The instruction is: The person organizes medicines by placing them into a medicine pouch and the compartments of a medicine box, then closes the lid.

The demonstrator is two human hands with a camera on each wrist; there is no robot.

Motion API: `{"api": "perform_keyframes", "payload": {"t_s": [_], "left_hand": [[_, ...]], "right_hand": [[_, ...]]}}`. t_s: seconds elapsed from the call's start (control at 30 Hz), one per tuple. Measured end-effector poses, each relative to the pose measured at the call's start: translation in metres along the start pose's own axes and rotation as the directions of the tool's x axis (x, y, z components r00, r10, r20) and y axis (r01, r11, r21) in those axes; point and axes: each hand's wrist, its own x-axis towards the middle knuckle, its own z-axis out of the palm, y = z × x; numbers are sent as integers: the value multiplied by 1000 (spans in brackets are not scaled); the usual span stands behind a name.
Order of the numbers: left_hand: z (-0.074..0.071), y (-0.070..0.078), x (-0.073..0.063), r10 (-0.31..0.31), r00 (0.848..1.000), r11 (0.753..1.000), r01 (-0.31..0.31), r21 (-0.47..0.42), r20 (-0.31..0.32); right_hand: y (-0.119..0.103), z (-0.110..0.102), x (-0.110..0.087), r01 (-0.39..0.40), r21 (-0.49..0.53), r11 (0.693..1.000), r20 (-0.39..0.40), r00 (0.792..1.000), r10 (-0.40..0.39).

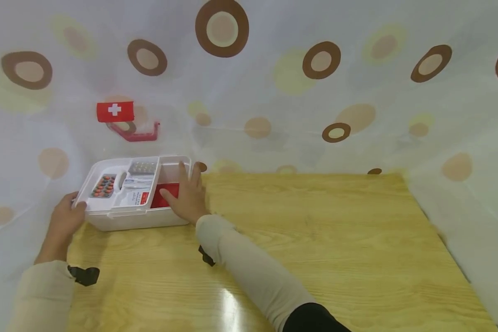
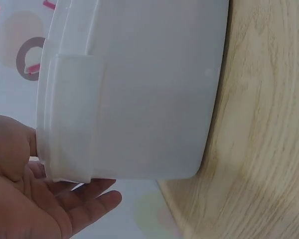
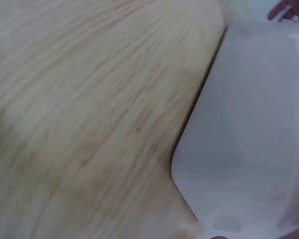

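A white plastic first-aid box [image 1: 137, 219] stands at the left back of the table. Its see-through lid is raised behind it, with a red white-cross label [image 1: 115, 111] and a red handle [image 1: 139, 137]. The tray holds a capsule blister pack [image 1: 103, 186], a tablet blister pack [image 1: 143, 168] and white packets [image 1: 135, 183]. A red item [image 1: 164, 195] lies in the right compartment, partly hidden. My left hand [image 1: 68, 216] grips the left end, thumb at the rim and fingers [image 2: 92, 211] under it. My right hand [image 1: 189, 196] holds the right end, straddling the rim.
The wood-grain table [image 1: 315, 230] extends to the right. A white curtain [image 1: 265, 101] with brown and yellow circles hangs right behind the table and along both sides, close to the box's back and left end.
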Motion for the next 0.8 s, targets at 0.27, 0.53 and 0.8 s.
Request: {"api": "perform_keyframes", "payload": {"t_s": [0.27, 0.53, 0.8], "left_hand": [[6, -3, -8, 1, 1000, 1000, -1, -3, 9], [4, 0, -15, 89, 996, 996, -89, 17, 22], [23, 8, -21, 245, 966, 969, -247, 19, 78]], "right_hand": [[15, -19, -1, -43, 195, 980, 75, 997, 29], [34, -48, 32, -93, 333, 938, 42, 996, 84], [60, -69, 57, -195, 675, 712, 170, 980, 107]]}}
